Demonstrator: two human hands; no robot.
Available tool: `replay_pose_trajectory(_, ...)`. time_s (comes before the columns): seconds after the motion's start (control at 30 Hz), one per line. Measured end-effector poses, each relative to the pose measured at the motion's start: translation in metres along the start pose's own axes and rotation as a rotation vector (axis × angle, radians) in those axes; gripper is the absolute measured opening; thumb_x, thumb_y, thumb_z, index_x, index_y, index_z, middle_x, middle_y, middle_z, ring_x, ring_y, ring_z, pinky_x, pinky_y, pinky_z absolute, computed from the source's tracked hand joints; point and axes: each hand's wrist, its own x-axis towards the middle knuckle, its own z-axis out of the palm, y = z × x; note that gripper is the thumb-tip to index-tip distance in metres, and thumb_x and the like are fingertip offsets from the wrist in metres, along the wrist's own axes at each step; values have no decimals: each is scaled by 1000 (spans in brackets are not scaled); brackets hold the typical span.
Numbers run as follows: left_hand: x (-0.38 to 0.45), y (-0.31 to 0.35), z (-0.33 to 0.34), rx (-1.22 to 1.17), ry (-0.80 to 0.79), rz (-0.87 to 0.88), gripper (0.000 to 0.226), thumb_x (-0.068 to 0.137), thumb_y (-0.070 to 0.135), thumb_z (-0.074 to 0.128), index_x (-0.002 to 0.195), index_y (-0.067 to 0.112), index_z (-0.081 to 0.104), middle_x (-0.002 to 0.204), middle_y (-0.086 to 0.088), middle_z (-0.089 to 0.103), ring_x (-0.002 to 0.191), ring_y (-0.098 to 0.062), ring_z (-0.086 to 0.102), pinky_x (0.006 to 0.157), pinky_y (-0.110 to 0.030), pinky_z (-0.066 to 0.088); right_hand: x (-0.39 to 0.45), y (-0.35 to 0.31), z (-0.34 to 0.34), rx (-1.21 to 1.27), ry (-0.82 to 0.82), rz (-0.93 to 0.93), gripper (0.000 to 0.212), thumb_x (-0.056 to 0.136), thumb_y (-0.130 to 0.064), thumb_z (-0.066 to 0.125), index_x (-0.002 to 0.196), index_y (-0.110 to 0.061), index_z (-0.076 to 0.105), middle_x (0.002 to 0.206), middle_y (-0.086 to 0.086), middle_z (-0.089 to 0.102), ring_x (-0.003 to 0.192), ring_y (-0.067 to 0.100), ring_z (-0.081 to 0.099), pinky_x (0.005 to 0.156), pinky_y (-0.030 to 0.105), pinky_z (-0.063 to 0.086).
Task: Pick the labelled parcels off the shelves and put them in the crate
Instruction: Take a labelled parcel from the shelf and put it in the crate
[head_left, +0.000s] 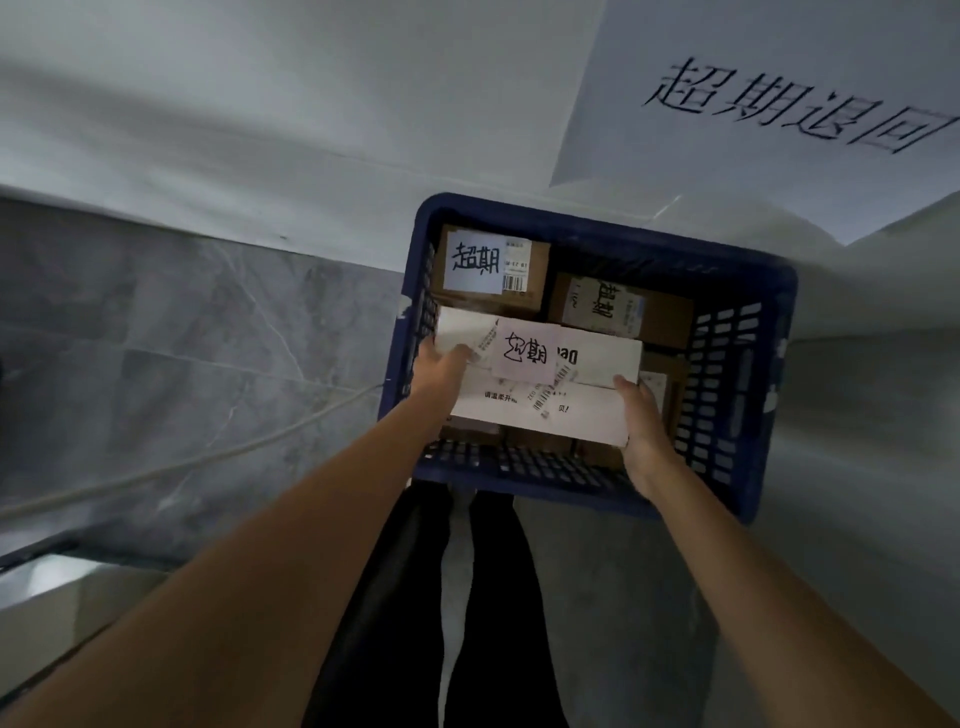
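A white parcel (587, 405) with a pink handwritten label (525, 353) sits inside the blue crate (737, 291), over other boxes. My left hand (441, 366) grips its left end, and my right hand (641, 421) holds its right end. Behind it in the crate lie two brown cardboard parcels: one (535, 270) with a white handwritten label at the back left, another (660, 317) with a label at the back right. More brown boxes show under the white parcel.
The crate stands on a grey marbled floor (182, 338) against a white wall. A large white sheet with handwritten characters (789, 104) hangs at the upper right. A pale cable (208, 457) runs across the floor to the left. My dark trouser legs show below.
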Motion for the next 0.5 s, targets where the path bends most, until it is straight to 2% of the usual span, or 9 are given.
replay_pose_trajectory(0.1, 20, -10, -4, 129, 7, 80, 64, 88, 6, 51, 146, 20, 27, 138, -10, 41, 111, -29, 54, 82, -40, 54, 19, 0, 15, 23, -45, 36, 45, 95, -43, 47, 136, -26, 46, 126, 8, 59, 115, 27, 55, 106, 48, 41)
replay_pose_trajectory(0.23, 29, -18, -2, 332, 17, 161, 82, 85, -2, 48, 153, 24, 9, 152, -5, 20, 128, -29, 39, 97, -45, 49, 37, -2, 29, 71, -29, 41, 49, 94, -37, 50, 140, -23, 41, 126, 10, 59, 107, 24, 57, 100, 41, 46)
replay_pose_trajectory(0.4, 23, -31, 9, 535, 121, 314, 83, 86, 0, 45, 153, 22, 2, 161, 3, 0, 144, -25, 13, 110, -48, 35, 47, -5, 36, 49, -51, 74, 52, 94, -36, 50, 142, -23, 35, 118, 7, 58, 97, 21, 58, 80, 36, 52)
replay_pose_trajectory(0.5, 17, -44, 12, 631, 152, 398, 77, 91, 1, 44, 153, 19, 4, 161, 0, -5, 148, -21, -1, 118, -41, 25, 49, -3, 39, 19, -50, 90, 55, 95, -36, 49, 145, -25, 29, 126, 8, 55, 106, 23, 57, 87, 38, 51)
